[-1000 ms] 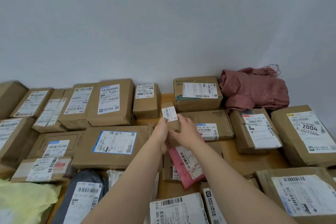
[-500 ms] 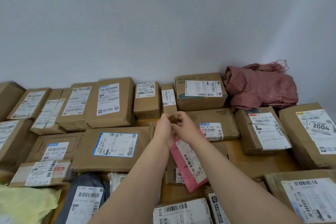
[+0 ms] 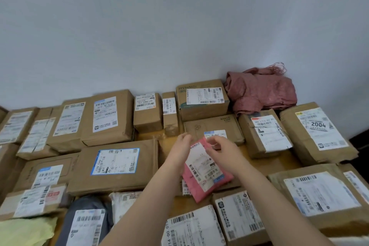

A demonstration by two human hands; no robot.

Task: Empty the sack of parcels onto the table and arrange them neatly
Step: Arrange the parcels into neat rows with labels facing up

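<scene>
- Over the middle of the table, the left hand hung loose and open, and the right hand had its fingers curled. Too blurry to call it a grip.
- Both sat at the far end of the pink mailer, which lay slanted among brown boxes, long side running back toward the person.
- Right hand looked closer to its top corner, I'd guess.

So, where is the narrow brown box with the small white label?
The narrow brown box sits in the back row by the wall, just left of centre in the head view, between a small labelled box and the bigger green-printed box.
</scene>
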